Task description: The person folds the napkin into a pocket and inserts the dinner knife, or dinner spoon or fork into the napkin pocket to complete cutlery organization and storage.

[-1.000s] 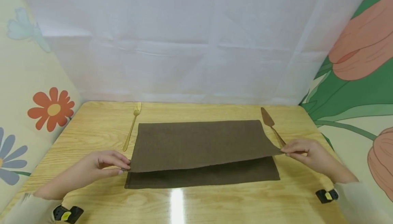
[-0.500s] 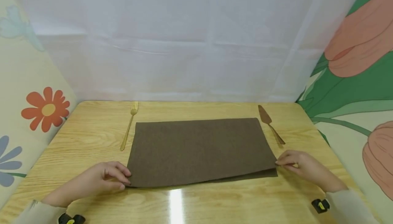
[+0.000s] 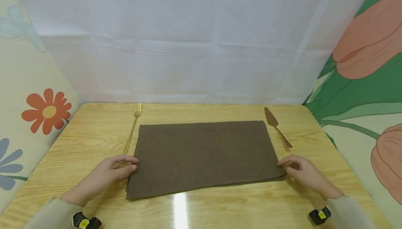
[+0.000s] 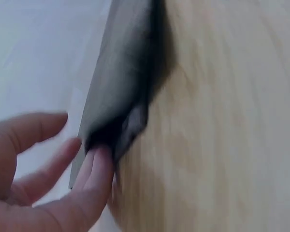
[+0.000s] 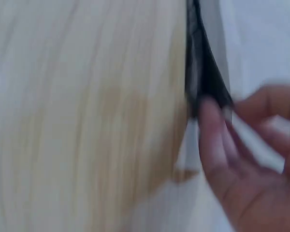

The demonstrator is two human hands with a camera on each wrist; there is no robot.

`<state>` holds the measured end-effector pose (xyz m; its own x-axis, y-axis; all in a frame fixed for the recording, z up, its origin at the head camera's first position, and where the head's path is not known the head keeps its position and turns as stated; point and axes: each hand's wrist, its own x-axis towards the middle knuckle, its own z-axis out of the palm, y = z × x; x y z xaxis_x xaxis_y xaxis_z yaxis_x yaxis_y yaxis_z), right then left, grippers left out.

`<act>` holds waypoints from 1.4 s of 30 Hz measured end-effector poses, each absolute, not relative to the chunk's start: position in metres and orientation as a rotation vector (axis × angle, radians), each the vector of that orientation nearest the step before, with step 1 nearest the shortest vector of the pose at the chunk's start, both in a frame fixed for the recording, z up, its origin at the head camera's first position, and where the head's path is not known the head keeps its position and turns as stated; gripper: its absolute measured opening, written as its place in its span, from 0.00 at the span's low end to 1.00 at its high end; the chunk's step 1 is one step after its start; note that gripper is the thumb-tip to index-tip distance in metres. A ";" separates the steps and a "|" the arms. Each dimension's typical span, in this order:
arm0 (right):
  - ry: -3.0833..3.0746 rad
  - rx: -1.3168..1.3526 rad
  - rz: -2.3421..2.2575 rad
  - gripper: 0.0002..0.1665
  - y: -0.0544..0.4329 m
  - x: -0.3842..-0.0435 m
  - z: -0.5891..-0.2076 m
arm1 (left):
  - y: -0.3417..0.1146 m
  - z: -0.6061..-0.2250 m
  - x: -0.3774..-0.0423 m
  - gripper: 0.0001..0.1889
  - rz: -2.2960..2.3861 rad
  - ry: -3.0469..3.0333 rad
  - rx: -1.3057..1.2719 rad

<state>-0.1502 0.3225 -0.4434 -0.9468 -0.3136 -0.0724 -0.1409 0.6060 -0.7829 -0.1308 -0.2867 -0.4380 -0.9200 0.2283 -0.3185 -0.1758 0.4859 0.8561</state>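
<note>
A dark brown cloth napkin [image 3: 204, 155], folded over into a wide rectangle, lies on the wooden table. My left hand [image 3: 108, 171] is at its left edge, above the near corner. In the left wrist view, the thumb [image 4: 101, 157] touches the napkin's side, while the other fingers are spread apart from it. My right hand [image 3: 301, 173] is at the right edge near the front corner. In the right wrist view, its thumb [image 5: 210, 108] and index finger [image 5: 246, 104] close on the edge of the upper layer. Both wrist views are blurred.
Left of the napkin lies a gold fork [image 3: 133, 128]. A cake server [image 3: 276, 124] lies to its right, handle toward my right hand. The table [image 3: 201, 112] meets a white sheet [image 3: 188, 65] at the back, with flower-patterned panels on both sides.
The napkin's lifted upper layer has come down toward me onto the lower layer. My left hand has let go of the near corner and moved up the edge; my right hand has lowered.
</note>
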 end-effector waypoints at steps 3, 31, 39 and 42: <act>2.529 -0.047 -1.418 0.16 0.315 -0.151 -0.444 | -0.280 -0.440 -0.138 0.28 1.430 2.400 -0.004; 2.257 -0.111 -1.409 0.12 0.314 -0.150 -0.448 | -0.294 -0.434 -0.158 0.29 1.386 2.279 0.162; 2.326 -0.109 -1.389 0.14 0.314 -0.152 -0.447 | -0.303 -0.433 -0.145 0.28 1.361 2.108 0.261; 2.386 -0.100 -1.401 0.12 0.312 -0.154 -0.445 | -0.305 -0.432 -0.143 0.29 1.324 2.105 0.305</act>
